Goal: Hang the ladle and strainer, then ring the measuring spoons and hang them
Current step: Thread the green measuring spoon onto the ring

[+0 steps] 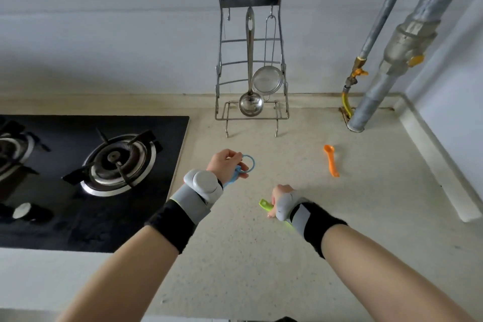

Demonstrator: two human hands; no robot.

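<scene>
A steel ladle point(250, 102) and a round mesh strainer point(267, 82) hang from hooks on the metal rack point(222, 60) at the back of the counter. My left hand point(226, 165) holds a light blue ring point(250, 163) with a blue measuring spoon point(231, 180) hanging on it, above the counter in front of the rack. My right hand point(281, 198) grips a green measuring spoon point(265, 204) low over the counter, its handle end pointing left. An orange measuring spoon point(331, 161) lies alone on the counter to the right.
A black gas hob point(91, 185) with two burners fills the left side. Grey pipes point(376, 81) with yellow valves and a yellow hose run down in the back right corner. A raised white ledge point(431, 154) borders the beige counter point(235, 256) on the right.
</scene>
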